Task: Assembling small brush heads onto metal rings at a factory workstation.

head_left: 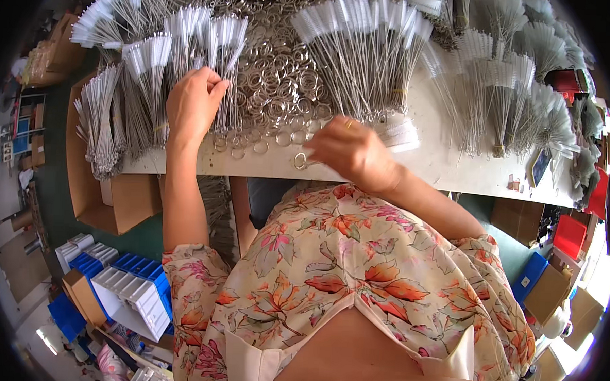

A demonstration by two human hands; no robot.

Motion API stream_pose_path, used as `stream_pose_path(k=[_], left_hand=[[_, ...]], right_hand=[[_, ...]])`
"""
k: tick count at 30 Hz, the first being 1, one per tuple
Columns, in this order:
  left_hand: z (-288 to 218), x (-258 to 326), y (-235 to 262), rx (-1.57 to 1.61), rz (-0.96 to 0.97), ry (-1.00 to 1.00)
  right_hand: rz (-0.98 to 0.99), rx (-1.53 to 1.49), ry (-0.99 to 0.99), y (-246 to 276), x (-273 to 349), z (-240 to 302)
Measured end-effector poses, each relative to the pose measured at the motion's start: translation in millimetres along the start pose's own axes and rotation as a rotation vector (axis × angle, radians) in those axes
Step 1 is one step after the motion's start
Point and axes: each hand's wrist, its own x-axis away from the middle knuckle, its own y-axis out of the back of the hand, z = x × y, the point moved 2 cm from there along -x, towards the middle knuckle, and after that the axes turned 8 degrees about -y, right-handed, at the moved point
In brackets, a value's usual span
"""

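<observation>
My left hand is over the left bundles of thin wire brushes with white bristle tips. Its thumb and fingers are pinched together; whatever lies between them is hidden. My right hand, slightly smeared by motion, is closed above the table's near edge. A single shiny metal ring shows at its fingertips and appears held there. Between the brush bundles, a heap of loose metal rings spreads toward me. Beyond my right hand stands a wide fan of brushes, wire ends toward me.
More brush bundles lie on the right of the white table. A dark flat object is near its right edge. Below on the left are an open cardboard box and white and blue plastic bins.
</observation>
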Motion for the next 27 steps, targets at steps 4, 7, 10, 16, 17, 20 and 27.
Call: stream_pose_path(k=[4,7,10,16,17,20,27], left_hand=[[7,8,-2,-0.049,-0.105,-0.038],[-6,8,-6,-0.192,-0.147,-0.068],[-11,13,-12,-0.225,-0.24,-0.175],[-13,3,11,0.683,-0.669,-0.162],[-10,-3,24,1.008,-0.672,-0.142],[72,-12,58,1.027,-0.733,0.022],[308,3,37,-0.08,-0.144,0.076]], right_hand=[[-0.227,0.041,-0.434,50,-49,-42],[-0.17,0.241,-0.515,66,-73,-81],[-0.006,0.312,-0.605,55,-77,-103],[-0.295,-0.321,-0.785,83,-76,-132],[-0.476,-0.543,-0.704,97,-75,-120],[-0.733,-0.616,-0.65,149,-51,-118],[-0.495,0.246,-0.801,169,55,-127]])
